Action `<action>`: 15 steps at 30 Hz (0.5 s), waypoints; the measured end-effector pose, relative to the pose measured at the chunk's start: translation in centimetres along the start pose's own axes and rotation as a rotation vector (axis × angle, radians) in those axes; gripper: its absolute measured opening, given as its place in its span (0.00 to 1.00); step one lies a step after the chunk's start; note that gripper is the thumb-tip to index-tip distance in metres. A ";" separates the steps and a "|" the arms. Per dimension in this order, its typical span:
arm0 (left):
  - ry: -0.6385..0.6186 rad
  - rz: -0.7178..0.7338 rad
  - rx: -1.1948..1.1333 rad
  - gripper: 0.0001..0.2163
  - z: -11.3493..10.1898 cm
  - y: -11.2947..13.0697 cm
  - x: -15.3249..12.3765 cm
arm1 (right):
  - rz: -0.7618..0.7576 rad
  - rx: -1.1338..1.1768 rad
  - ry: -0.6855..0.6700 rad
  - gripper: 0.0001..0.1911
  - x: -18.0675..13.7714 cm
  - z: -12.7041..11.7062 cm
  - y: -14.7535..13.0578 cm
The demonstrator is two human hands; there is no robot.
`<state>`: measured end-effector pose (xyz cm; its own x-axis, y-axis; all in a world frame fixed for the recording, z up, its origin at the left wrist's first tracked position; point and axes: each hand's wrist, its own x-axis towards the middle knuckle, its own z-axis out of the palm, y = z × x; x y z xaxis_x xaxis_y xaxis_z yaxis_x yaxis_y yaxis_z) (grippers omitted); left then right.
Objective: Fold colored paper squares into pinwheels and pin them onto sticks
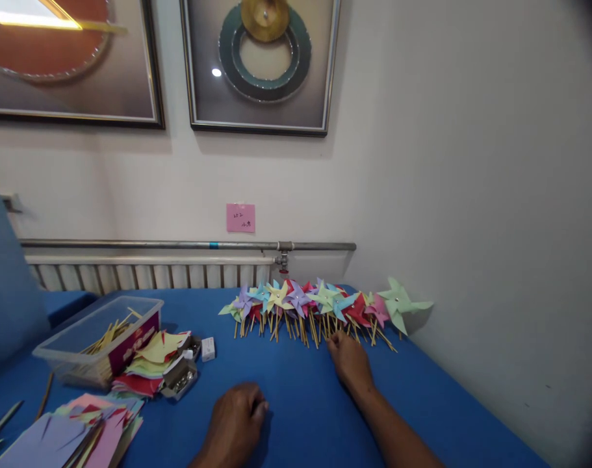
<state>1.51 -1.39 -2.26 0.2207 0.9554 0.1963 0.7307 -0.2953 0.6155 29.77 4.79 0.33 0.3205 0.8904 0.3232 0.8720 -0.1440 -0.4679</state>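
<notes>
My right hand [349, 363] reaches to the front of a long row of paper pinwheels [298, 298]. Its fingers are closed at the lower end of a pinwheel's thin wooden stick; the fingertips are partly hidden. The pinwheels are purple, blue, yellow, green, red and pink, lying with their sticks toward me. A large pale green pinwheel [398, 304] ends the row on the right. My left hand [238, 419] rests on the blue table [296, 390], fingers curled in, and nothing shows in it.
At left stands a clear plastic box [47, 354] of wooden sticks. Beside it are stacked paper pieces [152, 357], an opened small box [180, 378] of metal pins and a small white box [208, 349]. Cut coloured sheets [47, 442] lie nearer. A radiator [154, 273] and wall stand behind.
</notes>
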 end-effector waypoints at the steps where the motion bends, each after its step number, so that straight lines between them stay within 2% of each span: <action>1: -0.004 0.000 0.012 0.08 -0.1 0.1 0.0 | 0.003 -0.010 -0.004 0.12 0.2 0.2 -0.2; 11: -0.012 0.028 0.028 0.09 0.3 0.1 -0.1 | 0.004 -0.046 0.018 0.12 0.5 0.1 -0.7; 13: 0.029 0.018 -0.005 0.09 0.1 -0.1 0.0 | -0.046 -0.024 0.035 0.13 0.0 -0.2 -1.4; 15: 0.098 -0.007 -0.033 0.10 -0.4 -0.2 0.3 | -0.176 0.071 0.043 0.15 -1.6 -0.5 -3.0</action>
<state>1.14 -1.08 -2.06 0.1503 0.9525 0.2649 0.7103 -0.2904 0.6412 26.88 3.56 1.63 0.1823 0.8796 0.4394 0.8880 0.0446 -0.4577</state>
